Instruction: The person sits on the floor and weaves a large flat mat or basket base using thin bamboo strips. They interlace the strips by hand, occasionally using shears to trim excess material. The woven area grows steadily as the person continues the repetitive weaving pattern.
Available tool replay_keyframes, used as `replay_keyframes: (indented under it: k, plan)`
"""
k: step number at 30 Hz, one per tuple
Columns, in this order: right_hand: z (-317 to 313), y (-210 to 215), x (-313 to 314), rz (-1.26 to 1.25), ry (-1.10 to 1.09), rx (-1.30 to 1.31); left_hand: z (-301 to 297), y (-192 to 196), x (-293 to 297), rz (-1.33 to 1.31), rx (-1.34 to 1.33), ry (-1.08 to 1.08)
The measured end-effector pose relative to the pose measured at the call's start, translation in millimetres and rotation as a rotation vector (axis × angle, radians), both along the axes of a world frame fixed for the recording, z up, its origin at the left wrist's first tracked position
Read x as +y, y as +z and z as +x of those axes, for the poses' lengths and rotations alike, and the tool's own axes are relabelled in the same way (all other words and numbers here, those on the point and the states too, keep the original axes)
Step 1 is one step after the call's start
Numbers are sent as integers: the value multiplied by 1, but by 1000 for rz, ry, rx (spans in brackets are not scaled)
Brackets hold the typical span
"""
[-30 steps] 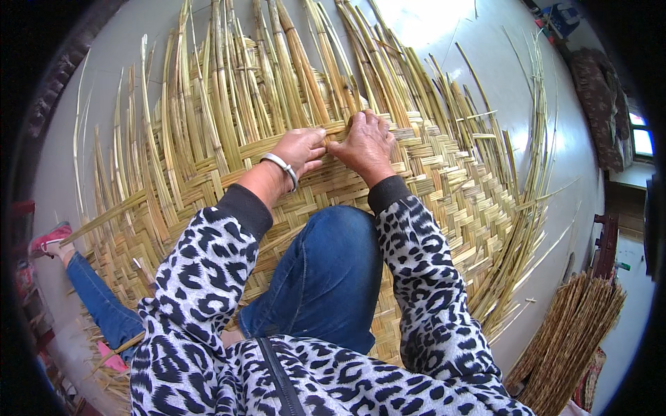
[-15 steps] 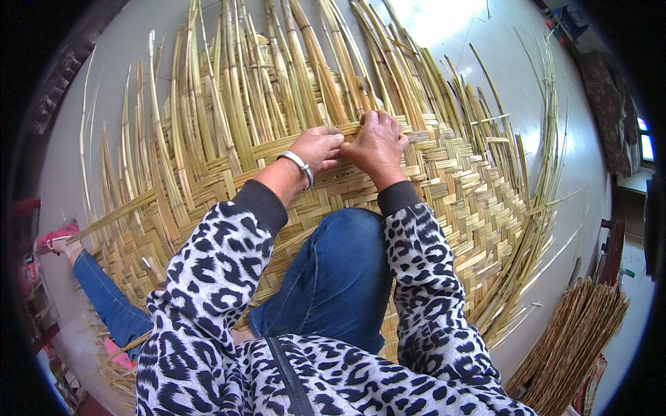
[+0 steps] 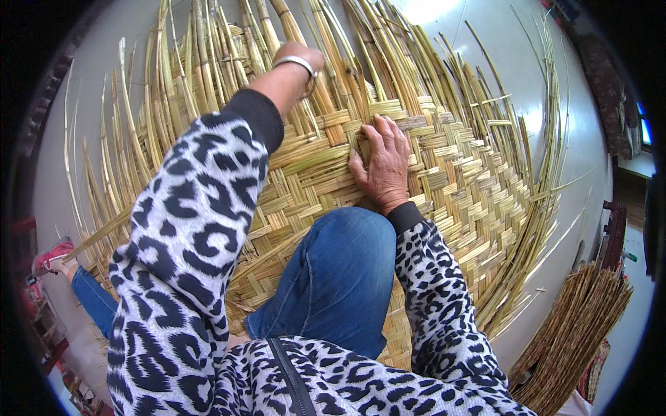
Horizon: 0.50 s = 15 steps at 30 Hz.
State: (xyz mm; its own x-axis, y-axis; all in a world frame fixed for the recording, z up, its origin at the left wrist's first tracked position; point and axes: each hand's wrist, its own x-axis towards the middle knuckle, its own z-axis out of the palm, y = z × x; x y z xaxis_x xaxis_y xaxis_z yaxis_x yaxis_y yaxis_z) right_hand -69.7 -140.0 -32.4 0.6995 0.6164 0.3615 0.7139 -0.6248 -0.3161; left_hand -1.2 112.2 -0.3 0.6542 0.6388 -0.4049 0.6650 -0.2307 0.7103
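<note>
A large woven mat of split reeds (image 3: pixel 451 180) lies under my hands, its far side ending in long loose reed strips (image 3: pixel 205 66). My left hand (image 3: pixel 300 61), with a white bangle at its wrist, is closed up among these strips beyond the woven edge. It appears to grip some of them; its fingertips are hidden. Palm down on the weave near that edge, my right hand (image 3: pixel 385 163) is open, thumb apart from the fingers. Just past its fingertips, strips cross over and under one another.
My bent knee (image 3: pixel 333 270) in blue jeans rests on the mat. Long loose reeds (image 3: pixel 548 173) run along its right side. A brown bundle of thin stalks (image 3: pixel 576 333) lies at lower right. A red shoe (image 3: pixel 54 255) shows at far left on the grey floor (image 3: pixel 90 173).
My hands were together at the woven edge. The left has moved away up among the loose strips; the right has slid slightly nearer and flattened on the weave.
</note>
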Motion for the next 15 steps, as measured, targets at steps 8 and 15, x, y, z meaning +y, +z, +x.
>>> replay_keyframes:
  k: [8, 15]
  plan:
    - [-2, 1, 1, -42, -31, -6, 25, 1, 30, 47, 114, -8]
    - [0, 8, 6, -42, -42, 20, 32, 3, 27, 380, 227, -38]
